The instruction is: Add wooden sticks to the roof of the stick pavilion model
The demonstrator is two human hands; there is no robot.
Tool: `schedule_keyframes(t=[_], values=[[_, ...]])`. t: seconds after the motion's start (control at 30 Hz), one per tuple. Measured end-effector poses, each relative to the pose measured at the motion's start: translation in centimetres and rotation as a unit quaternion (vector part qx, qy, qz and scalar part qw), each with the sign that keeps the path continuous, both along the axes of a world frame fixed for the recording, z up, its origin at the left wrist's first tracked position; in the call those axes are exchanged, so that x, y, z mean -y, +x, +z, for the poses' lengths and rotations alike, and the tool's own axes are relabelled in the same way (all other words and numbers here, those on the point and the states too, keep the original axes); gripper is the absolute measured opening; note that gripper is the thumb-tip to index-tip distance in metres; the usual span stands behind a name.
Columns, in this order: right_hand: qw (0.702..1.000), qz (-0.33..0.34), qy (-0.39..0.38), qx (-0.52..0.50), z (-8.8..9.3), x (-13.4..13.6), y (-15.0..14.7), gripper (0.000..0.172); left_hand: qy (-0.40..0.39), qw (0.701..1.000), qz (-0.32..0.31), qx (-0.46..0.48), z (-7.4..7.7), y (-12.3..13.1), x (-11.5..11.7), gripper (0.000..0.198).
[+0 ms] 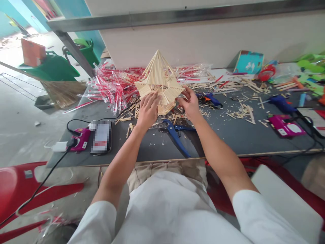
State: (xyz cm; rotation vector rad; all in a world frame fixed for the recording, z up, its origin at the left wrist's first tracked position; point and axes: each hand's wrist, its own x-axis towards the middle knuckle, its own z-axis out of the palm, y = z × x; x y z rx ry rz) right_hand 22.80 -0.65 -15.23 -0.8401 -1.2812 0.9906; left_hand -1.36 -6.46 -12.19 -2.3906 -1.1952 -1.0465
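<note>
A small model building made of pale wooden sticks, with a pointed roof over a flared lower roof, stands upright in front of me. My left hand is on its front left, with the fingers laid over the lower roof. On the other side, my right hand pinches the right corner of that roof between thumb and fingers. The model's underside is partly hidden by my left hand. Just below it on the table lies a blue-handled cutter. Close to my right hand rests a blue glue gun.
Red-and-clear plastic wrappers pile at the back left. Loose sticks and scraps litter the dark table. A phone lies by a magenta power strip; another power strip and glue gun are at right.
</note>
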Motion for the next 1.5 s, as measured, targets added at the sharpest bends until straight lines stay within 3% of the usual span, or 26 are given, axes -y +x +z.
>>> schedule_keyframes(t=[0.2,0.37,0.5,0.67,0.83,0.93,1.13,1.5], values=[[0.999,-0.027,-0.029,-0.036,0.4,0.7,-0.3,0.059,-0.004,1.000,-0.023,0.011,0.3,-1.3,-1.1,0.050],[0.990,-0.136,-0.020,0.013,0.7,2.3,-1.9,0.035,-0.016,1.000,-0.002,0.018,0.5,-2.3,-1.7,0.059],[0.969,-0.220,0.013,0.113,1.0,3.4,-2.5,0.042,-0.020,1.000,0.006,0.010,0.6,-2.6,-1.2,0.058],[0.915,-0.317,0.116,0.220,2.3,4.4,-1.9,0.051,-0.023,1.000,-0.007,0.017,1.0,-2.3,-0.2,0.049],[0.866,-0.249,0.272,0.338,3.3,6.3,-3.2,0.033,-0.030,0.999,0.006,0.019,1.3,-1.5,0.4,0.044],[0.835,-0.227,0.318,0.386,3.3,7.0,-4.6,0.025,-0.027,0.999,0.009,0.014,1.4,-1.2,0.6,0.036],[0.824,-0.233,0.342,0.388,2.9,6.7,-4.8,0.020,0.004,1.000,0.002,-0.005,1.4,-1.1,0.7,0.028],[0.822,-0.225,0.337,0.401,2.6,6.5,-4.8,0.019,0.017,0.999,0.016,-0.032,1.5,-0.7,1.0,0.030]])
